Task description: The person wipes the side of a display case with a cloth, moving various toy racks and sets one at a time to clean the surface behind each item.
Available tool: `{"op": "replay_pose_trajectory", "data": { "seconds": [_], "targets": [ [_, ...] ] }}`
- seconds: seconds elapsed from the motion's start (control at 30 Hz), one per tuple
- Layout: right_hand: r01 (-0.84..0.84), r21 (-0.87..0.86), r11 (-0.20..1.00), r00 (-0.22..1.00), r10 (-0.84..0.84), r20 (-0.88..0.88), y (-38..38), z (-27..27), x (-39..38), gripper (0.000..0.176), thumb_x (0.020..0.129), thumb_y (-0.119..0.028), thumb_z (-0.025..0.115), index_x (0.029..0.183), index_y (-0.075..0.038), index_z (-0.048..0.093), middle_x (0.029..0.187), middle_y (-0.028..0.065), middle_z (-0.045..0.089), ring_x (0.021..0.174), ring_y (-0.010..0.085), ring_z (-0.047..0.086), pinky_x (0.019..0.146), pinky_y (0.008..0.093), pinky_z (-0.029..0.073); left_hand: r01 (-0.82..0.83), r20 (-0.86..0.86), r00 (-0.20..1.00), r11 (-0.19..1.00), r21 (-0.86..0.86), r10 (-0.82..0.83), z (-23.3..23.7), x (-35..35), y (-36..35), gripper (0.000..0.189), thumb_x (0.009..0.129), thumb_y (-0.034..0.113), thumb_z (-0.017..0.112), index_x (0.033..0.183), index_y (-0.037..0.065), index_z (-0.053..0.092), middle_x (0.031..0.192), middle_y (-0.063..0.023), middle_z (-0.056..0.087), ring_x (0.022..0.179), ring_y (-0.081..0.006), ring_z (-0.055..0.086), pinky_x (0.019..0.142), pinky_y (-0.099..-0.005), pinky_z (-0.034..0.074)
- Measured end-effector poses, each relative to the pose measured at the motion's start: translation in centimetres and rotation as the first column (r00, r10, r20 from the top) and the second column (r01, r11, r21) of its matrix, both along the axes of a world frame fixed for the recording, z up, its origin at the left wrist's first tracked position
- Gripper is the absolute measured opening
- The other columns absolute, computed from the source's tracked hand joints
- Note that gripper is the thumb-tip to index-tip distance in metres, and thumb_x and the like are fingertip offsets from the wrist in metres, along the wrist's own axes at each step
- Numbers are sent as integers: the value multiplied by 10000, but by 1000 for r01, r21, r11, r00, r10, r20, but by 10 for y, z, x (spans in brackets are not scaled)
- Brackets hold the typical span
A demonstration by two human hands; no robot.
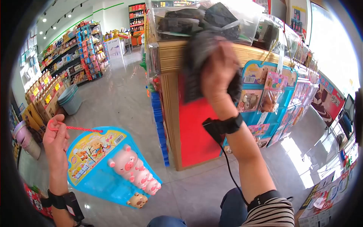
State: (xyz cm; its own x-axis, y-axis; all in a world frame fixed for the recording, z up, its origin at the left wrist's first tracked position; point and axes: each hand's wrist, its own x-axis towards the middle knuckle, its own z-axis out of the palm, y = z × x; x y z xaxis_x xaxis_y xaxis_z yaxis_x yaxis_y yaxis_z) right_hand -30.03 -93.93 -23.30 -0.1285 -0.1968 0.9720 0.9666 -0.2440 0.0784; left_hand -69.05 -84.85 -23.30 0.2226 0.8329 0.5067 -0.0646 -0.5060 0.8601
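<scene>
My left hand [56, 140] is closed on the red cord [83, 129] of a blue toy display card [90, 187], which hangs tilted at the lower left. Pink pig toys [130, 162] and a small tan animal toy [138, 200] are fixed to its front, and "15" is handwritten on the printed top. My right hand [219, 73], smeared by motion, grips a dark cloth [193, 72] in front of the counter's gold-coloured wooden edge [172, 56]. Part of the cloth is behind the hand, and its exact contact with the counter cannot be made out.
Clear bins [245, 22] with dark packages stand on the counter, above a red panel [198, 132]. Another blue toy card [280, 108] hangs to the right. Stacked baskets [69, 99] and stocked shelves [64, 56] line the left beyond the tiled floor [113, 90].
</scene>
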Motion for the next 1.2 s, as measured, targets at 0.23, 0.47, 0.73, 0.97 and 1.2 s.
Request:
{"op": "replay_pose_trajectory", "data": {
  "seconds": [0.23, 0.47, 0.73, 0.97, 1.2],
  "targets": [
    [44, 22, 999, 994, -42, -99, 12, -25, -21, 262, 593, -144, 607, 847, -81, 584, 1173, 92, 405, 1065, 337, 328, 861, 433, 266, 29, 15, 999, 999, -21, -28, -1, 1, 9, 227, 823, 95, 496, 1047, 60, 483, 726, 54, 436, 545, 12, 351, 450, -113, 257],
    [24, -586, 810, 920, 212, 331, 44, -115, -68, 328, 603, -194, 632, 915, -115, 572, 1128, 45, 444, 1068, 256, 357, 861, 408, 287, 14, -46, 999, 998, 67, -11, -7, -16, 12, 271, 831, 149, 501, 1083, 52, 484, 692, 70, 435, 484, 36, 270, 405, -121, 185],
    [187, -813, 551, 840, 340, 423, 42, -283, -51, 264, 671, -77, 493, 929, -31, 524, 1063, 85, 449, 1109, 255, 348, 889, 404, 299, -258, 160, 951, 965, -51, 263, -8, 11, -30, 302, 841, 142, 479, 1121, 40, 428, 685, 36, 457, 478, 16, 290, 398, -129, 216],
    [210, -900, 382, 821, 430, 374, 11, -180, -56, 291, 681, -100, 483, 964, -43, 526, 1093, 74, 453, 1117, 250, 339, 936, 425, 253, -252, 227, 935, 960, -121, 273, -8, 11, -26, 264, 827, 124, 498, 1066, 46, 417, 671, 0, 470, 460, -21, 304, 392, -146, 246],
    [367, -878, 308, 734, 484, 476, 10, -264, -38, 233, 676, -135, 472, 893, -94, 549, 998, 44, 488, 1066, 192, 386, 877, 401, 278, -273, 256, 915, 946, -177, 312, -4, 10, -20, 233, 814, 107, 516, 1011, 52, 406, 657, -35, 483, 442, -58, 319, 385, -162, 276]
  ]
}}
